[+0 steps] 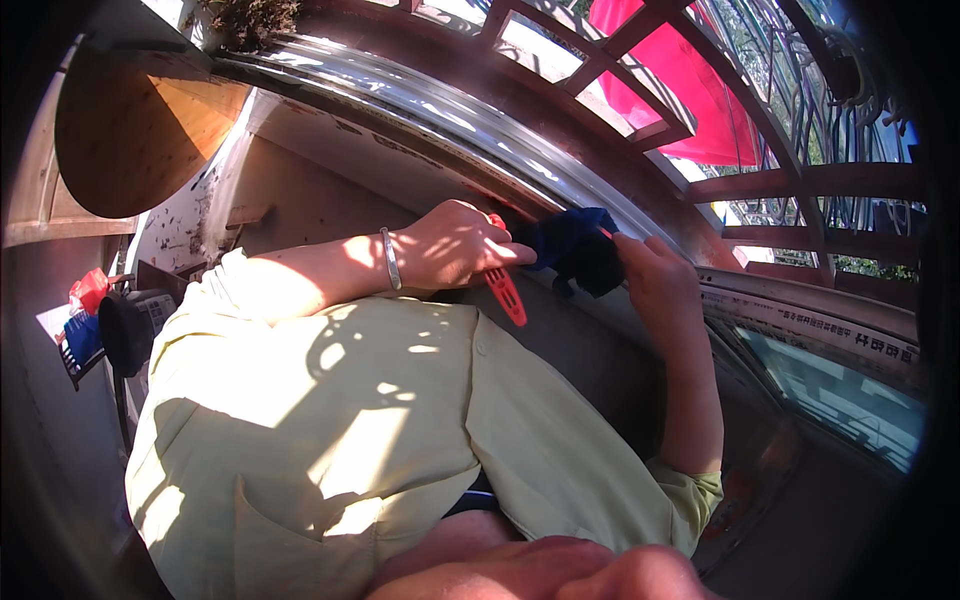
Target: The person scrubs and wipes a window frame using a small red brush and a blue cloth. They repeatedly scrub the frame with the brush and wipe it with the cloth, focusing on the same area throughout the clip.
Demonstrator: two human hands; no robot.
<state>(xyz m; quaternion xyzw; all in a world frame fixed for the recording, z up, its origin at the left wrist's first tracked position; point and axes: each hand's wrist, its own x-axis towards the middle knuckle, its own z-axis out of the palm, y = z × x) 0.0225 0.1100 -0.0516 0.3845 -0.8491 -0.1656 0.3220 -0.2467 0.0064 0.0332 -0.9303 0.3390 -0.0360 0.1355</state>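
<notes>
My left hand (461, 244), with a metal bracelet at its wrist, is closed around a red slotted plastic piece (506, 296); which kind of piece it is cannot be told. One outstretched finger reaches to the near edge of a dark blue cloth (577, 251); whether it presses on the cloth is unclear. The cloth hangs bunched between both hands, beside the metal window track. My right hand (664, 289) grips the cloth's upper right corner, where a small red bit shows at the fingertips.
A metal window track (450, 112) runs diagonally past the hands. Beyond it stands a brown grille (780, 180), with pink-red fabric (697, 97) and many hangers outside. Glass (832, 390) lies at right. A round wooden board (142, 135) and a black pan-like object (131, 334) are at left.
</notes>
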